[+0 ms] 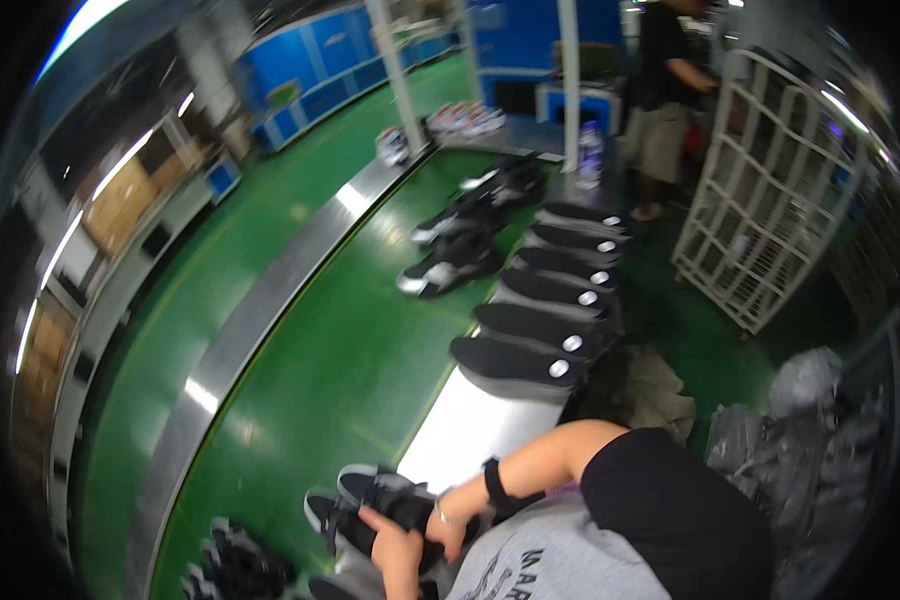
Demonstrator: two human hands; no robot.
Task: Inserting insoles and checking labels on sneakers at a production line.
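A pair of black sneakers with grey-white toes lies low in the view, at the near edge of the green conveyor belt. My left hand is closed on the nearer sneaker, its thumb along the upper. Around the heel end of the pair, my right hand bends its fingers down; the fingertips are partly hidden. A black band circles my right wrist. Beyond my right arm, several black insoles with grey edges and round white marks lie in a row on the metal ledge.
More black sneakers sit on the belt ahead, and others at lower left. A clear bottle stands at the far end. On the right are a white wire cart, a person and plastic-wrapped bundles.
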